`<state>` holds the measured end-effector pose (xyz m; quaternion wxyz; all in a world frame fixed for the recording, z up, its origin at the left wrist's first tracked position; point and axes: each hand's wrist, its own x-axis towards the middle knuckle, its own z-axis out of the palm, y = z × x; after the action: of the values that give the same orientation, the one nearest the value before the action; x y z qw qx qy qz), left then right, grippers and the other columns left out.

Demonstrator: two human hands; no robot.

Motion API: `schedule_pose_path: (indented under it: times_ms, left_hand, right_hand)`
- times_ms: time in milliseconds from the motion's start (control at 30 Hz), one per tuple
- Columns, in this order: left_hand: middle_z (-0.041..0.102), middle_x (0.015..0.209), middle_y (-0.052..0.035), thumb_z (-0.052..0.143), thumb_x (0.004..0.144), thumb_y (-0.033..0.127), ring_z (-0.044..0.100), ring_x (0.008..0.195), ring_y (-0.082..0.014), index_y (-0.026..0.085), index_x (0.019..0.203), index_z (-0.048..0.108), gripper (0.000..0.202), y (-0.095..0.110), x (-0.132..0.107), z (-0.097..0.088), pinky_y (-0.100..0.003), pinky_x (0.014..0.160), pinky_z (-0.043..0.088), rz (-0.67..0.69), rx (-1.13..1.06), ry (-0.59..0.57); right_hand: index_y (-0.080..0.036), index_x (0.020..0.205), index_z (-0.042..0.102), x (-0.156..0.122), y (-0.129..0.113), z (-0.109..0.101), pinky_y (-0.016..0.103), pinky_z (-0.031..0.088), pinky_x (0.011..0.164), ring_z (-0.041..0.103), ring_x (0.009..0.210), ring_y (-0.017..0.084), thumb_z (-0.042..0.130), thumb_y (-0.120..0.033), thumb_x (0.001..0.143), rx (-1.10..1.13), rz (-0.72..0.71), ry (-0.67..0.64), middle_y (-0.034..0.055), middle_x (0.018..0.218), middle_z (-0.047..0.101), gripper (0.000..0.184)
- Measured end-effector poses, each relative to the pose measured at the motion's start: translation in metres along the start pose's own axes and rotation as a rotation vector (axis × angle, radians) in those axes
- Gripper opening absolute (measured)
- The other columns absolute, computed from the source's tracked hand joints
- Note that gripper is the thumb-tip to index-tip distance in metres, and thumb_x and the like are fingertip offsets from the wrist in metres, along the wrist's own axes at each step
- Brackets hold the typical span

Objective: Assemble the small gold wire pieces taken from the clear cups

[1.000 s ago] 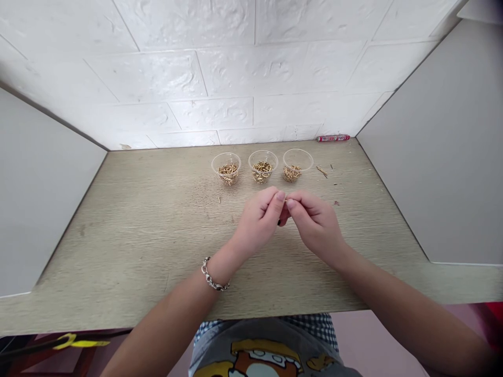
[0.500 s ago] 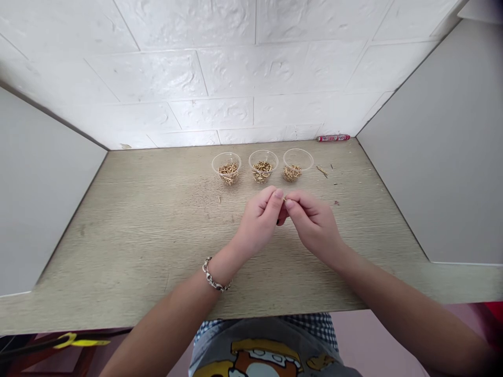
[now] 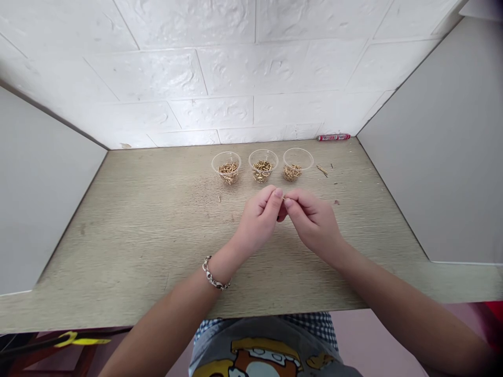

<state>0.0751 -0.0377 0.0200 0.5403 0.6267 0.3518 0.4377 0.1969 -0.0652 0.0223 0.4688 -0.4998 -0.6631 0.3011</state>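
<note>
My left hand (image 3: 257, 220) and my right hand (image 3: 312, 221) meet fingertip to fingertip above the middle of the wooden table (image 3: 137, 235). Both are pinched shut on a tiny gold pin (image 3: 283, 198) held between them; most of it is hidden by the fingers. A metal bracelet (image 3: 213, 277) circles my left wrist. Just beyond the hands stand three clear cups in a row, left cup (image 3: 227, 166), middle cup (image 3: 263, 164) and right cup (image 3: 297, 163), each holding several small gold pins.
A few loose gold pins (image 3: 322, 170) lie right of the cups, and one (image 3: 219, 199) lies left of my hands. A red-and-white tube (image 3: 333, 137) rests against the white brick wall. Grey panels close in both sides of the table.
Both hands have drifted very slightly away from me, toward the cups, still pinched together. Nothing else has moved.
</note>
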Motion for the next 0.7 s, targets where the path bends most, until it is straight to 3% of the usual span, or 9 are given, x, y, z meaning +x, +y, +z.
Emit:
schedule_pose_path:
  times_ms: [233,400,700]
  left_hand:
    - [0.036,0.057,0.0041,0.037,0.091,0.032,0.037,0.055,-0.0065,0.017,0.061,0.035,0.033,0.0001,0.0016,0.0005,-0.02,0.054,0.035,-0.002,-0.047,-0.001]
    - [0.033,0.057,0.0041,0.038,0.09,0.035,0.034,0.054,-0.0067,0.017,0.061,0.031,0.035,-0.0011,0.0015,0.0026,-0.02,0.053,0.034,-0.052,-0.176,-0.01]
    - [0.029,0.057,0.0043,0.039,0.089,0.037,0.031,0.054,-0.0069,0.017,0.061,0.032,0.035,-0.0004,0.0012,0.0034,-0.021,0.052,0.033,-0.074,-0.218,-0.01]
  right_hand:
    - [-0.018,0.069,0.052,0.0007,0.0007,-0.0014,0.023,0.04,0.057,0.053,0.06,0.01,0.044,-0.016,0.085,-0.161,-0.112,0.022,-0.0006,0.065,0.058,0.018]
    - [-0.019,0.074,0.053,0.0008,0.0002,-0.0011,0.023,0.043,0.06,0.056,0.063,0.011,0.043,-0.018,0.086,-0.078,-0.087,0.01,-0.0008,0.066,0.06,0.016]
    - [-0.019,0.074,0.053,0.0004,0.0011,-0.0002,0.024,0.046,0.061,0.058,0.064,0.011,0.043,-0.019,0.087,-0.014,-0.065,0.013,-0.0001,0.068,0.061,0.016]
